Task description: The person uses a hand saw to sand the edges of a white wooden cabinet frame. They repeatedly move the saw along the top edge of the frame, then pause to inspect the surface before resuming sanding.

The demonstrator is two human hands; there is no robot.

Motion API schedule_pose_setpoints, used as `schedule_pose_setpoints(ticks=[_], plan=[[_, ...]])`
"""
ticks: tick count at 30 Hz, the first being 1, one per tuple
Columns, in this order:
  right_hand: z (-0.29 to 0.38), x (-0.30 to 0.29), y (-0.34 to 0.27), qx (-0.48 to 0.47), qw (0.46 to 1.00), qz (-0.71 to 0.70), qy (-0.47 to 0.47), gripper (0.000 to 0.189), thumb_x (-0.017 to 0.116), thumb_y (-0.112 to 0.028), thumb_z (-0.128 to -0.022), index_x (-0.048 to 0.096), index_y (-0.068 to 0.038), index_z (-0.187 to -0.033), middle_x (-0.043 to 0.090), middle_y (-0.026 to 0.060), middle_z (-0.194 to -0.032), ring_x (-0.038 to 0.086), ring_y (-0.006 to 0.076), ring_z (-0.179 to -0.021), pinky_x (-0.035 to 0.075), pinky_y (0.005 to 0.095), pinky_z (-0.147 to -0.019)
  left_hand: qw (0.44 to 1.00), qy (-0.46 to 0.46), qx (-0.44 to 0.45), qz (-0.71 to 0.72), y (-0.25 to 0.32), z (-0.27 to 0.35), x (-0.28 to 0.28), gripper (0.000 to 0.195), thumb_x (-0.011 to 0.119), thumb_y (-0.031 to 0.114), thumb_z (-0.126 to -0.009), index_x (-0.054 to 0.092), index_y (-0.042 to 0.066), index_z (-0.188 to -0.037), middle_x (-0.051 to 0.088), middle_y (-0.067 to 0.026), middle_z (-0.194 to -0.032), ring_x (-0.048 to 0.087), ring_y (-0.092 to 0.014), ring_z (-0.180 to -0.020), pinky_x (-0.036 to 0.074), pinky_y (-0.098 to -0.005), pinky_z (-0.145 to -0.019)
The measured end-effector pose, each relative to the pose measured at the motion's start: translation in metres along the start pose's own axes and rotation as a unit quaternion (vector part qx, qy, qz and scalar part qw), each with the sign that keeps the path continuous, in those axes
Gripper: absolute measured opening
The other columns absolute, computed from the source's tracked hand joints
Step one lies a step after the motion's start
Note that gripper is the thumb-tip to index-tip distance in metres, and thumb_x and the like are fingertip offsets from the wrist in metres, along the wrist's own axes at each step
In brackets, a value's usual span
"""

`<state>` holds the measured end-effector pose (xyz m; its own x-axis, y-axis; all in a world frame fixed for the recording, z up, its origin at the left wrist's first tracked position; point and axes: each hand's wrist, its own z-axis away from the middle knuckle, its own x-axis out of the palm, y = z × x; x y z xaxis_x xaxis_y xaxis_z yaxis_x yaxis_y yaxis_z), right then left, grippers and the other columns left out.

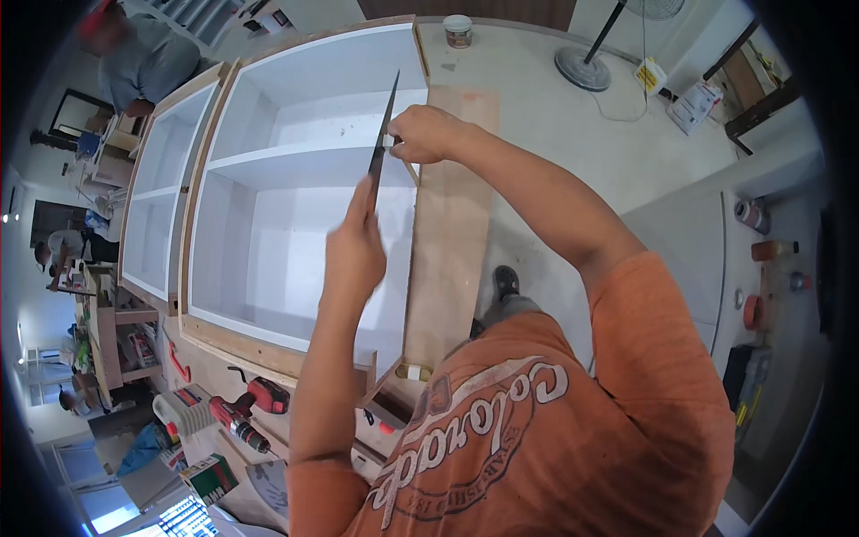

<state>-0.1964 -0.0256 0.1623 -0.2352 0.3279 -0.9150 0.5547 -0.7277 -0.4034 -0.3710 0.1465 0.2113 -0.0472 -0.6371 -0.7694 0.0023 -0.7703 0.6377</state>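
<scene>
A long, narrow, dark blade-like tool points up and away over a white-lined wooden cabinet carcass. Its lower end is in my left hand, whose fingers are closed round it. Beside the middle of the blade, my right hand is curled with the fingertips on a small dark object, mostly hidden by the fingers. The exact kind of tool cannot be told. Both hands are above the carcass, near its right side. A plywood strip runs along that side.
A red cordless drill, a white jug and a red hooked item lie at lower left. A second carcass stands left, with a co-worker behind it. A pail and a fan base are on the floor.
</scene>
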Motion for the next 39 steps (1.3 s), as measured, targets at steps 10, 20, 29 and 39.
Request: schedule_pose_setpoints(ticks=[10, 20, 29, 39], plan=[[0.005, 0.008, -0.006, -0.010, 0.998, -0.051, 0.045, 0.025, 0.062, -0.021, -0.078, 0.072, 0.000, -0.087, 0.072, 0.0230, -0.090, 0.069, 0.0413, -0.093, 0.055, 0.0490, -0.088, 0.994, -0.061, -0.096, 0.003, 0.036, -0.043, -0.018, 0.042, 0.047, 0.005, -0.101, 0.053, 0.004, -0.143, 0.065, -0.0268, -0.127, 0.064, -0.042, -0.118, 0.051, -0.0440, -0.097], [0.007, 0.008, 0.007, -0.013, 0.998, -0.036, 0.048, 0.023, 0.062, -0.021, -0.079, 0.071, -0.001, -0.086, 0.071, 0.0238, -0.086, 0.069, 0.0412, -0.090, 0.055, 0.0498, -0.086, 0.997, 0.007, 0.065, -0.030, -0.016, 0.064, -0.024, 0.045, 0.049, 0.000, -0.101, 0.050, 0.004, -0.146, 0.065, -0.0242, -0.131, 0.064, -0.038, -0.122, 0.052, -0.0401, -0.099], [0.007, 0.007, 0.003, -0.001, 0.999, -0.039, 0.023, 0.029, 0.065, -0.026, -0.081, 0.071, -0.001, -0.095, 0.071, 0.0245, -0.093, 0.069, 0.0409, -0.096, 0.054, 0.0491, -0.088, 0.999, -0.009, -0.020, 0.045, 0.000, -0.031, 0.015, 0.052, 0.050, 0.004, -0.102, 0.042, 0.010, -0.153, 0.071, -0.0269, -0.108, 0.068, -0.044, -0.094, 0.054, -0.0418, -0.085], [-0.001, 0.004, -0.009, -0.005, 0.999, 0.014, 0.039, 0.023, 0.062, -0.014, -0.078, 0.072, 0.001, -0.093, 0.072, 0.0252, -0.091, 0.070, 0.0415, -0.091, 0.057, 0.0480, -0.083, 0.998, 0.047, 0.049, 0.004, 0.003, -0.029, 0.006, 0.045, 0.051, 0.004, -0.101, 0.051, 0.009, -0.146, 0.068, -0.0280, -0.115, 0.067, -0.045, -0.098, 0.054, -0.0430, -0.084]])
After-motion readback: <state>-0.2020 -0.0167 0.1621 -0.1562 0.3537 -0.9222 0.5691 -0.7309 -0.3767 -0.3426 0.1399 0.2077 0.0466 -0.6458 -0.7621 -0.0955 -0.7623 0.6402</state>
